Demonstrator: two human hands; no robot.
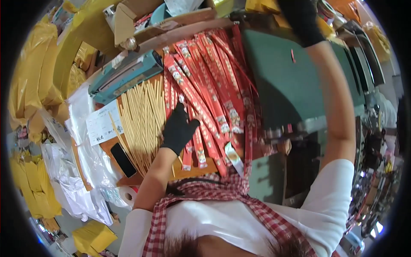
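Red packets [209,81], long and narrow, in a broad overlapping pile on the table [195,173], just to the right of a bundle of wooden sticks [141,120]. With such a pile, better to work from the top layer and not to pull from underneath, because of the many crossing lengths and the risk of sliding. Keep the sticks apart from the pile, to avoid any mixing at the common border. For one single packet, probably good to draw along its own length and to support lightly, so as not to crease the thin wrapping. Check also for two packets stuck together, and stay clear of the black phone [123,159] beside the lower part of the sticks.

As for the pose, right arm [336,94] stretched far forward past the green flat surface [274,64]; black-gloved right hand [301,21] at the upper edge, partly cut off, so impossible to tell whether spread or pinching. Left forearm [159,171] directed upward from below. Left hand [176,132], also black-gloved, back upward, over the border between sticks and packets. Index finger [180,109] forward, thumb [194,124] out to the right, with a gap between; other fingers mostly hidden, hence not possible to confirm any pinch.
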